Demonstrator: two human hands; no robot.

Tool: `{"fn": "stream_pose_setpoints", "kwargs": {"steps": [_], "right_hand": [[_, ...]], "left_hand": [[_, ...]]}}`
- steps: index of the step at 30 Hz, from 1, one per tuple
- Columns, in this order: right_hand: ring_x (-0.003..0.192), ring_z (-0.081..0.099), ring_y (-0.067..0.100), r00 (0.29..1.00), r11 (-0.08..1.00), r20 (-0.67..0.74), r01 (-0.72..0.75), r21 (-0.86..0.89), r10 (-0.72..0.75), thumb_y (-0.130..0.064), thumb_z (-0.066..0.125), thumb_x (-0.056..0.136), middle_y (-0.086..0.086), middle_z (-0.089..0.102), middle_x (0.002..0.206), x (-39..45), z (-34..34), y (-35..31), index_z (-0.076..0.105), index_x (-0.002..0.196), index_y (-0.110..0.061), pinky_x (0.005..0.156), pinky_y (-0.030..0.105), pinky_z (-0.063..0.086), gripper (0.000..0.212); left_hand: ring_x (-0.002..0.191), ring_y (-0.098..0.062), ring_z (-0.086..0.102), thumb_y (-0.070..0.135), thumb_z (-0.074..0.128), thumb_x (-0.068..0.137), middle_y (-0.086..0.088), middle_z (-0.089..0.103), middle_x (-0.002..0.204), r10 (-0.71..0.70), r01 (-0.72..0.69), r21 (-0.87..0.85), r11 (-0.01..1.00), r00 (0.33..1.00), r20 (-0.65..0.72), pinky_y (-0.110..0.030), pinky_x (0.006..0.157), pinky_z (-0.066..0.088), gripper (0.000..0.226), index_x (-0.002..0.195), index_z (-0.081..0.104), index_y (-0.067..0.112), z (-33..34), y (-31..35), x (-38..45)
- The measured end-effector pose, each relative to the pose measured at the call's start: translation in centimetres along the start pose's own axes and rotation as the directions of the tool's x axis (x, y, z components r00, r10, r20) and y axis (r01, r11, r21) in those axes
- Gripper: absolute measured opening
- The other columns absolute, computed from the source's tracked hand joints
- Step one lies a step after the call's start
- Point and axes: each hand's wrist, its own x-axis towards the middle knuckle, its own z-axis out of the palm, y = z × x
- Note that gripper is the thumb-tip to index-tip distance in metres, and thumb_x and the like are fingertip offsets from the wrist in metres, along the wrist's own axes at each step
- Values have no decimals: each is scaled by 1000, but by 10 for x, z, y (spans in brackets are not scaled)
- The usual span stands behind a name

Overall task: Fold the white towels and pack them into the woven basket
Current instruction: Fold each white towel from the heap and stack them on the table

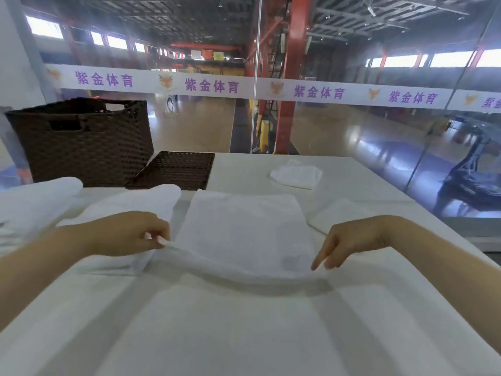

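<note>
A white table (244,335) stands before a glass wall onto a sports hall. On it a white towel (244,234) lies flat, its near edge lifted: the left hand (127,234) pinches the near left corner, the right hand (349,242) the near right. The woven basket (81,147) stands far left, its lid (176,170) beside it.

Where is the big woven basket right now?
The tall basket stands at the table's far left corner, with a low woven tray against its right side.
</note>
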Motion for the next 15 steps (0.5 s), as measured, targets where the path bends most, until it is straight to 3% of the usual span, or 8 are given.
{"fn": "stream_pose_setpoints", "kwargs": {"steps": [3,5,7,9,11,13,15], "right_hand": [[107,60,-8,998,989,29,-46,-142,51,-31,68,89,-31,66,112,5,18,-2,72,115,-34,96,15,45,26],[115,55,-6,999,975,-2,-41,-220,42,-36,67,88,-28,60,127,10,29,0,67,104,-48,102,19,41,19],[111,55,-6,996,967,-86,1,-255,-24,-34,66,88,-25,60,126,13,39,2,61,95,-56,101,19,41,24],[113,54,-4,982,978,-166,54,-200,-88,-28,66,85,-23,60,124,15,49,5,63,83,-60,102,22,40,33],[125,48,-4,975,988,-179,112,-104,-130,-27,64,82,-24,59,129,17,58,13,68,81,-51,110,29,35,25],[128,45,-7,980,992,-155,124,-18,-125,-29,61,79,-27,58,129,18,68,21,71,86,-39,114,32,31,15],[126,48,-5,984,990,-131,129,54,-120,-26,60,87,-29,58,129,15,77,27,70,87,-49,114,32,33,26]], "left_hand": [[105,9,50,77,24,85,28,55,111,73,-77,133,988,997,41,-15,92,40,46,112,51,50,19,12,-14],[109,11,48,85,11,79,33,51,115,102,-107,84,991,992,69,-15,95,40,64,128,38,55,38,17,-24],[106,10,49,73,23,88,35,49,113,82,-76,-59,995,990,111,-15,93,40,48,132,35,58,50,23,-31],[113,12,48,39,44,100,40,48,121,73,-41,-225,974,988,134,-15,95,39,24,113,47,60,61,22,-35],[126,14,41,21,51,99,41,46,134,71,-4,-362,932,983,172,-23,104,36,19,92,50,38,74,16,-38],[131,11,39,18,55,96,35,49,137,68,20,-458,889,982,175,-32,109,35,9,90,48,19,90,8,-44],[133,7,40,31,58,90,29,52,137,46,31,-569,822,992,121,-34,111,33,20,89,50,13,101,5,-51]]}}
